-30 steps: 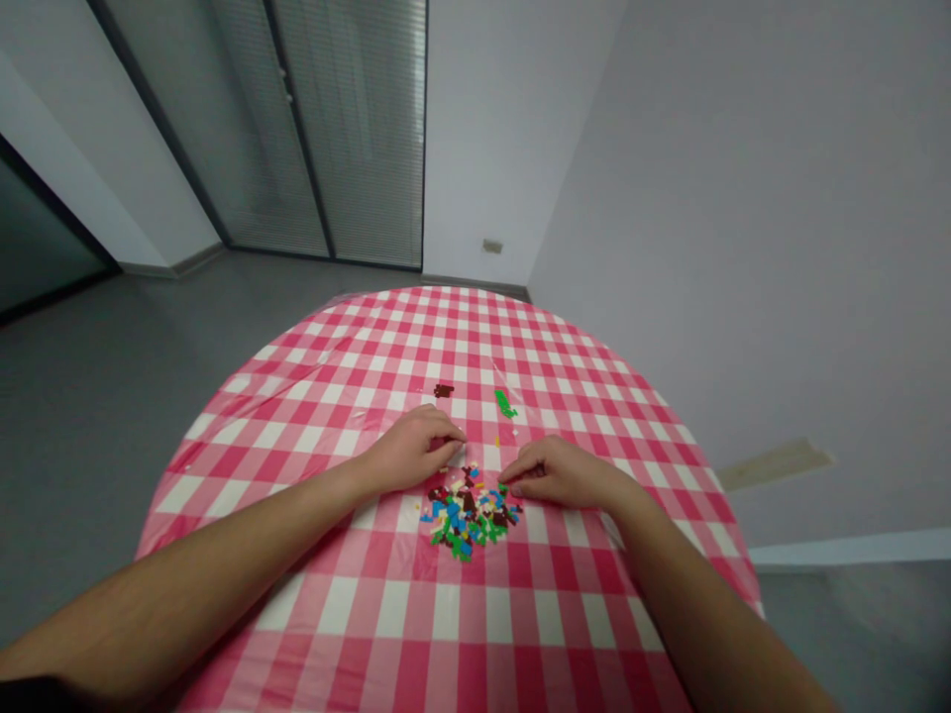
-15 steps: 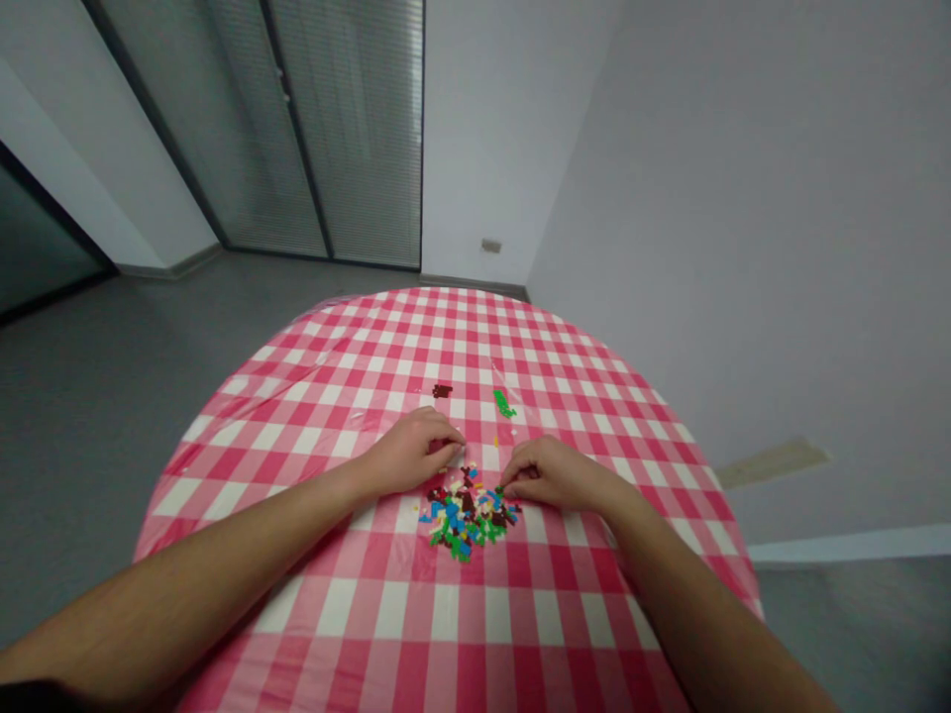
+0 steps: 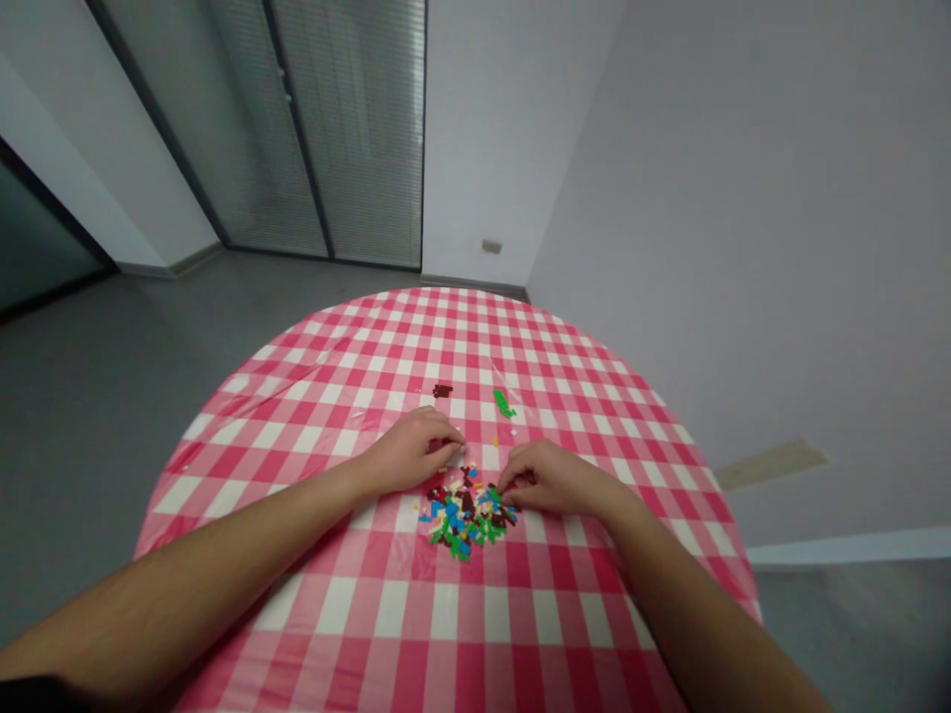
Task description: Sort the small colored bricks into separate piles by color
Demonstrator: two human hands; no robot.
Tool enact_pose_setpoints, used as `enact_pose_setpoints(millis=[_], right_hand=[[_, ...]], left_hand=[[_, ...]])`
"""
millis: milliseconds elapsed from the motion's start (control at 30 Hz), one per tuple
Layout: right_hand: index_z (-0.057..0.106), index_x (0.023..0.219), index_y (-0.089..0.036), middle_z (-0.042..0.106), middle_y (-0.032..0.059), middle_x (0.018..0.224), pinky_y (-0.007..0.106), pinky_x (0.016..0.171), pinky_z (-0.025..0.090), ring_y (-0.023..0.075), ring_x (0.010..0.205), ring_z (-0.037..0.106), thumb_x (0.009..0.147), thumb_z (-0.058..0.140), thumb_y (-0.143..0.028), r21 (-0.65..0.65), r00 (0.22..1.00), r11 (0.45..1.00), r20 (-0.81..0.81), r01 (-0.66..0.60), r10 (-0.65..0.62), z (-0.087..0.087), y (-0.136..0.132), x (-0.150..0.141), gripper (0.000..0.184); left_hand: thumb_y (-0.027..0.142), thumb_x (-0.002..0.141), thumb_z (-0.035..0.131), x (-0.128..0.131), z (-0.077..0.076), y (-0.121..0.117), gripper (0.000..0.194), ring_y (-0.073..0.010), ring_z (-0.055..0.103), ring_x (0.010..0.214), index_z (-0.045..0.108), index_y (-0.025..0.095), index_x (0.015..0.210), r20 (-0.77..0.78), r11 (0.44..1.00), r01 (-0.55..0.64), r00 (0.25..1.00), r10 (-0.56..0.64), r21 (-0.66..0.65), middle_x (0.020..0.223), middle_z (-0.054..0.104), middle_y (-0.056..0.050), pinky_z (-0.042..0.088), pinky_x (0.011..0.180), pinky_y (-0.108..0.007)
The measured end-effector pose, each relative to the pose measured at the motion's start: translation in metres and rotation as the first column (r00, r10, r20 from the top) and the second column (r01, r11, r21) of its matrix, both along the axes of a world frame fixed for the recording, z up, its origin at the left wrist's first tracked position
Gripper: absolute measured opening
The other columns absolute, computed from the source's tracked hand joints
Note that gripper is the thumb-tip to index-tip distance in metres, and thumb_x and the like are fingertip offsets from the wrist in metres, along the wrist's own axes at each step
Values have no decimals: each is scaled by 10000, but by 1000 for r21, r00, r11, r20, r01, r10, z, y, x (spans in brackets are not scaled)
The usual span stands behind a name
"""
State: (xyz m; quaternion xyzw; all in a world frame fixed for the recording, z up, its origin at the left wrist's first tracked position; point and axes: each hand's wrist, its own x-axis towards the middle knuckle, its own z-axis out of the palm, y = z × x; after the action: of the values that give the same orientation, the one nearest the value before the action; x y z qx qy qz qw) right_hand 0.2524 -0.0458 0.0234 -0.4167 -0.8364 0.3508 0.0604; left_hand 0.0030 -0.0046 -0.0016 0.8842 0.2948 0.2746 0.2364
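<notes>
A loose heap of small building bricks (image 3: pixel 465 515) in blue, green, brown, white, red and yellow lies on the checked tablecloth (image 3: pixel 393 604). My left hand (image 3: pixel 416 451) rests at the heap's upper left, thumb and fingers pinched together. What it holds, if anything, is too small to make out. At the heap's right edge my right hand (image 3: pixel 546 477) has its fingertips closed down among the bricks, and a piece between them cannot be told apart. Beyond the hands lie a brown cluster of bricks (image 3: pixel 442 391) and a green cluster (image 3: pixel 504 403).
A tiny yellow piece (image 3: pixel 495 442) and a white piece (image 3: pixel 513 432) lie between the hands and the green cluster. The round table's far edge (image 3: pixel 461 289) faces a glass door with blinds (image 3: pixel 357 139). A pale wall (image 3: pixel 743 218) stands to the right.
My right hand has shifted slightly left and down, farther over the heap's right edge. My left hand and the two clusters have stayed where they were.
</notes>
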Motion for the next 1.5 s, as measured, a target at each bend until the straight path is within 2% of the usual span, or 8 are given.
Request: enact_pose_setpoints(millis=[167,367,767,867,933,1033,1133,1500], right_hand=[[788,872,-200,742,51,828,257,667,465,160,713,638,796,697,-205,77,1000,997,-9,-12,13,-3,-1,-5,119],[779,812,-192,697,36,734,243,621,414,137,657,585,822,617,-147,121,998,991,-16,-56,58,-2,-4,-13,168],[664,660,-176,644,17,670,246,575,325,121,600,487,737,552,-91,275,998,961,65,-34,17,-5,-9,-25,160],[696,735,-186,682,25,719,250,607,363,137,641,542,742,560,-116,302,997,951,20,62,-71,-7,-5,-18,153],[712,788,-191,703,38,758,260,626,388,153,668,578,758,568,-143,340,978,919,-14,200,-208,-8,1,-8,156],[717,819,-188,723,73,836,291,652,408,188,723,610,806,573,-209,440,896,801,-19,406,-444,-10,13,10,147],[711,789,-177,720,100,830,312,639,403,210,725,610,830,557,-233,511,815,720,63,470,-576,-15,25,25,169],[759,960,-213,729,90,951,324,702,456,219,823,644,931,525,-327,500,868,787,127,362,-480,-28,33,35,262]], left_hand=[[168,875,544,0,0,1,181,-192,640,825,721,203,864,-5,1000,4,1000,-4,-2,858,739,-48,488,833,-369],[177,888,542,0,-2,0,182,-188,646,831,723,195,879,-15,1000,15,1000,-15,-14,860,738,-48,489,820,-348],[186,889,548,1,-2,0,174,-188,648,828,721,193,877,-15,1000,17,1000,-18,-22,857,740,-49,491,802,-340],[194,887,538,0,-2,0,185,-189,648,828,722,208,868,-20,999,14,1000,-14,-29,853,739,-45,494,801,-345],[191,880,534,0,-2,0,190,-189,647,829,723,212,868,-26,999,11,1000,-12,-33,857,739,-46,495,805,-349],[182,872,530,0,-3,0,195,-189,648,833,723,209,877,-26,999,12,1000,-13,-32,862,739,-51,498,808,-347],[184,878,526,0,-4,1,198,-189,649,831,722,207,887,-23,999,22,999,-22,-30,864,737,-52,502,802,-345],[196,889,531,1,-2,0,193,-183,653,828,724,212,885,-22,999,23,999,-24,-40,867,739,-46,498,816,-343]])
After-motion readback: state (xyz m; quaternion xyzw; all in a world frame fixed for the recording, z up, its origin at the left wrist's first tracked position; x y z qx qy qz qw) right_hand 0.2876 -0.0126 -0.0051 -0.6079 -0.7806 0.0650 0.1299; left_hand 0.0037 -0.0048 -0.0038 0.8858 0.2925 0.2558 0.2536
